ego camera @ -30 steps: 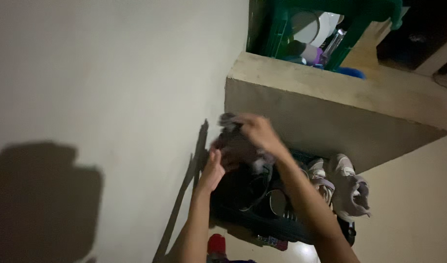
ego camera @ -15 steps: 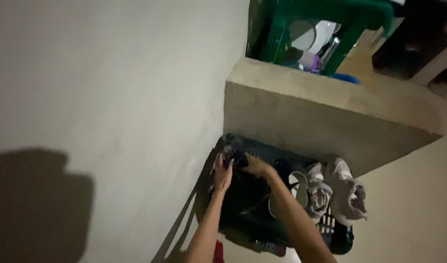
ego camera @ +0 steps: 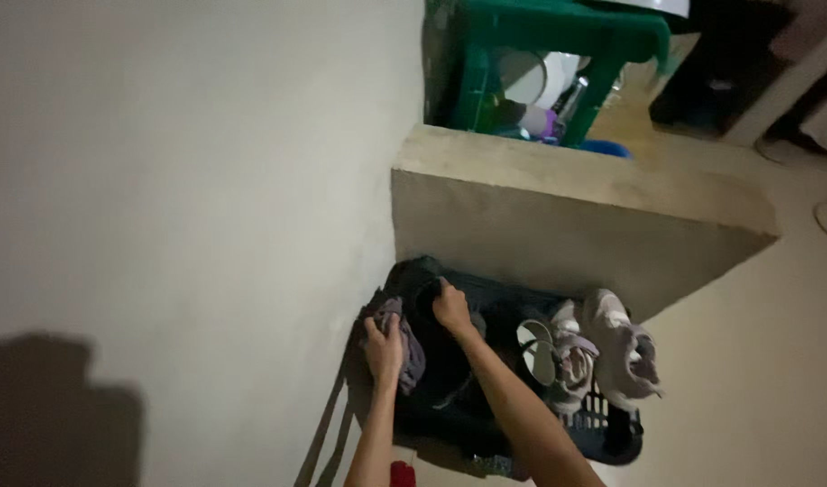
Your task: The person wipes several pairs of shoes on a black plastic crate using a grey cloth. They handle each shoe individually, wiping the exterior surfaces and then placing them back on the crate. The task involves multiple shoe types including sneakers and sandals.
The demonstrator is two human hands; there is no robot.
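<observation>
down low, crumpled mauve-grey cloth [ego camera: 407, 347] gripped in left hand [ego camera: 384, 347]; right hand [ego camera: 451, 307] pinching dark clothes [ego camera: 450, 361], dark basket [ego camera: 603, 424]

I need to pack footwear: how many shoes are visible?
2: one shoe and another shoe lie side by side at the right side of the dark basket. More may be hidden.

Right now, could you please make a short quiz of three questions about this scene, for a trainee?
1. True or false: the left hand grips a greyish cloth.
2. Where does the right hand reach? A) into the dark basket B) onto the concrete ledge C) under the green stool
3. What pale things sit at the basket's right end?

Key: 1 true; 2 A; 3 a pair of shoes.
</observation>
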